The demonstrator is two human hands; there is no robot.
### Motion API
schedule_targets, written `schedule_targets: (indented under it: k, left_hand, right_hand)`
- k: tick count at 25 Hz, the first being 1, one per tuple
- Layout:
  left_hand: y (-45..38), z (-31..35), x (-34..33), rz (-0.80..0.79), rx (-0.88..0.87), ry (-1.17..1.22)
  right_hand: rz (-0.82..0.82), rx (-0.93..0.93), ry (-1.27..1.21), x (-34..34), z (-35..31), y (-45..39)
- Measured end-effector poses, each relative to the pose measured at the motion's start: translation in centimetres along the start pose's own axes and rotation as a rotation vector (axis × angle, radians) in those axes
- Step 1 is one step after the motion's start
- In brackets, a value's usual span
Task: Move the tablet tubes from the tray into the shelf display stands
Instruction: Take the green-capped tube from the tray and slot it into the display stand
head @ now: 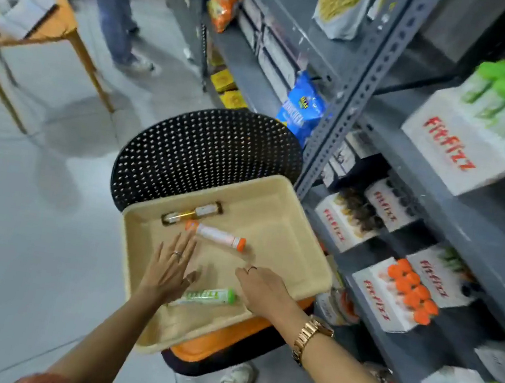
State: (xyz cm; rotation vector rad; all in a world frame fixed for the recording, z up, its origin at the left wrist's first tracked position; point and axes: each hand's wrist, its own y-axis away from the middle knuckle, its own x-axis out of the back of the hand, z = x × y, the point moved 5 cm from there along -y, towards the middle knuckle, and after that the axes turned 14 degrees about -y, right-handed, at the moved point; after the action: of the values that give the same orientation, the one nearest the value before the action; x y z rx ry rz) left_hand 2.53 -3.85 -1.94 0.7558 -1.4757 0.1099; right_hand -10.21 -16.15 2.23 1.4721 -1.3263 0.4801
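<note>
Beige plastic tray point(285, 248) holds three tubes; I hover both hands inside, fingers apart, gripping nothing. My left hand point(169, 264) reaches twelve o'clock toward the orange-capped white tube point(216, 235), likely next for the stands.

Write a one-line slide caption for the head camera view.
Both open hands, left hand and right hand, reach into a beige tray holding three tablet tubes, beside shelves of display stands.
</note>
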Motion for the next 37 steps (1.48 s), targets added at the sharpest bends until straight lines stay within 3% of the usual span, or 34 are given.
schedule_targets:
  k: [3, 7, 18, 22, 24, 31, 37]
  left_hand:
    - [-1.0, -0.2, -3.6, -0.169, 0.081, 0.096]
    - [-1.8, -0.2, -5.5, -0.277, 0.094, 0.132]
    - [-2.2, -0.1, -5.3, -0.314, 0.117, 0.181]
    - [-1.9, 0.5, -2.4, -0.125, 0.244, 0.227]
    - [-1.9, 1.4, 0.0, 0.000, 0.224, 0.237]
    - [-4.1, 9.3, 10.6, 0.319, -0.029, 0.163]
    - [-4.3, 19.3, 19.3, 0.531, -0.285, 0.120]
  right_hand:
    - [-0.098, -0.037, -0.064, -2.3, 0.0, -1.1]
    - [-0.116, -0.039, -0.110, -3.8, -0.1, -2.0]
    - [-0.169, -0.030, -0.196, -2.3, 1.0, -2.8]
    - [-0.169, -0.069, -0.217, 1.5, 2.7, -1.7]
    - [-0.144, -0.089, -0.221, 4.0, 3.8, -0.6]
    - [-0.018, -0.153, -0.120, 14.7, 6.8, 7.1]
    - [0.088, -0.315, -0.118, 22.2, 8.7, 16.8]
